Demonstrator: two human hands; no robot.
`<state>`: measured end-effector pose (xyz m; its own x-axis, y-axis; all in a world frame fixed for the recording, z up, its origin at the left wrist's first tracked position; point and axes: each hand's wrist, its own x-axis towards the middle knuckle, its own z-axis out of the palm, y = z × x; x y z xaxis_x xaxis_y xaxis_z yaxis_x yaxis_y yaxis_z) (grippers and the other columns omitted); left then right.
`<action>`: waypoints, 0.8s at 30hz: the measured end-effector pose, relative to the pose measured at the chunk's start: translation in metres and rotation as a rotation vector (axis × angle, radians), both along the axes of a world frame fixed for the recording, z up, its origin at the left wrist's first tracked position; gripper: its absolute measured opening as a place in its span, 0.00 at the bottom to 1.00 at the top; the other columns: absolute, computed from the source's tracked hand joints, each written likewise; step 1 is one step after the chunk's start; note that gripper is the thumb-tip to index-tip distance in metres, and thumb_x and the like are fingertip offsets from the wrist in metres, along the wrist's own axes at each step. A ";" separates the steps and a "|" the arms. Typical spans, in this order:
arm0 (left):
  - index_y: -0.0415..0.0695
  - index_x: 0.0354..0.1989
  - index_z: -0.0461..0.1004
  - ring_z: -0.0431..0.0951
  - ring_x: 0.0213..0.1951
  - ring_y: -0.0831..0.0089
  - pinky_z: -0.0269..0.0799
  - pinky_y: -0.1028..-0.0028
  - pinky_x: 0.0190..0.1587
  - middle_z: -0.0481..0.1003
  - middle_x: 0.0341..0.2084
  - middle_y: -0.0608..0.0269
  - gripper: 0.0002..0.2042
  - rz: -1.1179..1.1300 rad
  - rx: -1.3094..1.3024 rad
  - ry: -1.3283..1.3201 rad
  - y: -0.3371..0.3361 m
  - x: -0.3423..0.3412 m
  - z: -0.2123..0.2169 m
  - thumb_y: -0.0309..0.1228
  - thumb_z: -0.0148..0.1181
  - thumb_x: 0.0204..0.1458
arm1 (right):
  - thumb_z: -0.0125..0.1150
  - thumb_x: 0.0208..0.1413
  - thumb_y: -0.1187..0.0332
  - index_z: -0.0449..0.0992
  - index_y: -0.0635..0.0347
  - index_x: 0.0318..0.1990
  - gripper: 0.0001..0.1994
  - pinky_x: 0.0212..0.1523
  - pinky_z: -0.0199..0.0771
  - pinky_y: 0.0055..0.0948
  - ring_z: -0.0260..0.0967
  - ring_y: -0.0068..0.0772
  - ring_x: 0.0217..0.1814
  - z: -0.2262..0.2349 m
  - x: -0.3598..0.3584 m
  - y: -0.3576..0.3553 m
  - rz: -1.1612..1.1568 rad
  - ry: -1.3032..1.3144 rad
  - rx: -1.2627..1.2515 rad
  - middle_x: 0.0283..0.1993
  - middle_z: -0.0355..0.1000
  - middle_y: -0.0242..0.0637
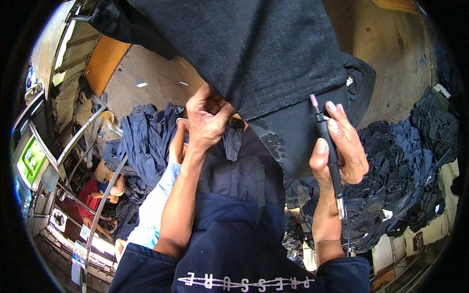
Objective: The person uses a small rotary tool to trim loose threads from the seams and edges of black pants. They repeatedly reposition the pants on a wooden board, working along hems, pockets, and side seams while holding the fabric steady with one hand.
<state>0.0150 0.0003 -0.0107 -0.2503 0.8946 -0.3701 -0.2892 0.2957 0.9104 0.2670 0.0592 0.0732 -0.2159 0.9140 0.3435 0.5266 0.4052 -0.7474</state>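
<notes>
A dark denim garment (273,53) is stretched over a black flat form (298,136), its frayed lower edge running across the form. My left hand (207,117) pinches the garment's left corner between thumb and fingers. In my right hand (349,151) is a slim black rotary grinding pen (328,141) with a small pinkish stone tip. The tip sits just below the garment's lower edge at the right, and I cannot tell whether it touches. A cable hangs from the pen's metal end. Worn, cracked patches show on the form's left side.
Heaps of dark cloth (386,180) lie on the right. A pile of blue denim (146,132) is at the left, beside another person's arm (177,144). Metal rails (80,132) and a person in red (88,198) are farther left. Brown boards (146,73) lie behind.
</notes>
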 end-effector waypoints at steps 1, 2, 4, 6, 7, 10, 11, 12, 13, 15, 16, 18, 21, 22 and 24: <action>0.31 0.50 0.76 0.87 0.44 0.72 0.84 0.74 0.47 0.84 0.44 0.53 0.16 -0.007 -0.012 0.032 0.000 -0.001 0.000 0.07 0.64 0.54 | 0.66 0.53 0.76 0.84 0.75 0.48 0.15 0.61 0.84 0.61 0.86 0.62 0.52 0.001 0.001 0.000 0.003 -0.015 -0.017 0.43 0.84 0.60; 0.31 0.49 0.76 0.86 0.42 0.73 0.84 0.75 0.45 0.84 0.42 0.55 0.15 -0.014 -0.025 0.063 0.000 -0.002 -0.001 0.08 0.64 0.53 | 0.65 0.53 0.76 0.84 0.75 0.48 0.16 0.61 0.84 0.61 0.86 0.62 0.53 0.000 0.002 -0.001 -0.010 -0.014 -0.021 0.43 0.84 0.60; 0.32 0.47 0.76 0.86 0.39 0.75 0.82 0.76 0.42 0.83 0.39 0.58 0.14 -0.017 -0.036 0.085 0.000 -0.002 0.000 0.08 0.64 0.53 | 0.64 0.53 0.76 0.83 0.75 0.49 0.16 0.62 0.83 0.61 0.86 0.62 0.54 -0.001 0.003 -0.002 -0.041 0.005 -0.032 0.44 0.84 0.61; 0.33 0.46 0.76 0.84 0.36 0.77 0.80 0.78 0.39 0.82 0.36 0.61 0.13 0.002 -0.035 0.060 0.000 0.001 0.000 0.09 0.65 0.53 | 0.64 0.53 0.76 0.83 0.75 0.50 0.16 0.63 0.82 0.61 0.85 0.63 0.55 -0.003 0.006 -0.004 -0.050 0.001 -0.036 0.46 0.84 0.62; 0.33 0.45 0.76 0.84 0.35 0.78 0.79 0.78 0.37 0.81 0.35 0.62 0.13 0.016 -0.036 0.045 0.000 0.001 0.000 0.10 0.65 0.53 | 0.64 0.54 0.76 0.83 0.75 0.50 0.17 0.64 0.82 0.61 0.85 0.63 0.56 -0.004 0.008 -0.004 -0.053 0.002 -0.036 0.46 0.84 0.63; 0.33 0.46 0.76 0.83 0.35 0.79 0.78 0.79 0.37 0.81 0.36 0.62 0.12 0.035 -0.046 0.039 0.000 0.003 0.001 0.11 0.66 0.54 | 0.64 0.54 0.76 0.82 0.74 0.52 0.18 0.64 0.82 0.60 0.84 0.63 0.57 -0.005 0.013 -0.004 -0.025 -0.005 -0.042 0.49 0.83 0.64; 0.33 0.47 0.76 0.84 0.35 0.78 0.79 0.78 0.38 0.82 0.37 0.61 0.13 0.003 -0.048 0.073 0.001 0.001 0.001 0.11 0.66 0.54 | 0.64 0.54 0.77 0.82 0.73 0.53 0.18 0.64 0.82 0.60 0.84 0.63 0.58 -0.005 0.015 -0.003 -0.025 0.002 -0.050 0.50 0.83 0.64; 0.33 0.48 0.77 0.84 0.36 0.78 0.79 0.78 0.39 0.83 0.38 0.60 0.13 0.006 -0.061 0.084 0.001 0.001 0.002 0.11 0.66 0.55 | 0.64 0.53 0.77 0.82 0.73 0.54 0.19 0.64 0.82 0.60 0.84 0.63 0.58 -0.005 0.015 -0.003 -0.026 -0.017 -0.049 0.50 0.83 0.64; 0.33 0.48 0.77 0.84 0.37 0.78 0.80 0.78 0.39 0.83 0.39 0.60 0.13 -0.022 -0.044 0.071 0.001 0.000 0.003 0.11 0.67 0.55 | 0.65 0.53 0.77 0.81 0.73 0.54 0.19 0.64 0.81 0.60 0.83 0.63 0.58 -0.004 0.014 -0.003 -0.044 -0.026 -0.053 0.51 0.83 0.64; 0.33 0.49 0.77 0.84 0.38 0.78 0.80 0.78 0.41 0.84 0.40 0.59 0.13 -0.017 -0.026 0.021 0.002 -0.001 0.004 0.12 0.67 0.55 | 0.65 0.53 0.77 0.81 0.73 0.54 0.20 0.64 0.82 0.60 0.83 0.63 0.59 -0.002 0.010 -0.003 -0.063 -0.019 -0.055 0.51 0.83 0.64; 0.33 0.49 0.77 0.84 0.39 0.78 0.80 0.78 0.42 0.84 0.41 0.59 0.14 -0.020 -0.015 0.008 0.002 -0.001 0.005 0.12 0.67 0.56 | 0.65 0.53 0.77 0.82 0.73 0.54 0.19 0.64 0.82 0.60 0.84 0.63 0.58 -0.002 0.008 -0.003 -0.067 -0.002 -0.050 0.50 0.83 0.64; 0.33 0.49 0.77 0.84 0.40 0.78 0.80 0.77 0.42 0.84 0.41 0.59 0.14 -0.034 0.017 0.014 0.003 -0.002 0.003 0.12 0.67 0.55 | 0.66 0.53 0.76 0.83 0.73 0.51 0.17 0.63 0.83 0.60 0.85 0.62 0.55 -0.001 0.005 -0.002 -0.080 0.027 -0.032 0.47 0.84 0.63; 0.33 0.49 0.77 0.84 0.41 0.77 0.80 0.77 0.43 0.83 0.42 0.59 0.14 -0.045 0.050 0.007 0.002 -0.004 -0.002 0.12 0.67 0.55 | 0.67 0.53 0.74 0.85 0.73 0.47 0.15 0.60 0.86 0.59 0.87 0.61 0.52 -0.001 0.003 -0.002 -0.037 0.006 -0.019 0.41 0.85 0.58; 0.33 0.49 0.77 0.84 0.41 0.77 0.80 0.77 0.43 0.83 0.43 0.59 0.14 -0.048 0.043 0.002 0.000 -0.005 -0.003 0.12 0.67 0.55 | 0.67 0.53 0.74 0.85 0.72 0.47 0.15 0.59 0.86 0.58 0.87 0.60 0.51 0.000 0.004 -0.002 -0.007 0.024 -0.020 0.41 0.85 0.58; 0.32 0.50 0.77 0.84 0.42 0.76 0.81 0.76 0.45 0.83 0.43 0.59 0.15 -0.044 0.017 -0.017 -0.002 -0.005 -0.003 0.11 0.67 0.55 | 0.68 0.53 0.74 0.85 0.72 0.47 0.14 0.59 0.86 0.58 0.87 0.59 0.51 0.003 0.005 -0.002 0.056 0.039 -0.054 0.40 0.85 0.57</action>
<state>0.0096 -0.0014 -0.0140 -0.2041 0.9109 -0.3586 -0.2915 0.2931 0.9106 0.2719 0.0570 0.0763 -0.2547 0.9182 0.3035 0.4741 0.3921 -0.7884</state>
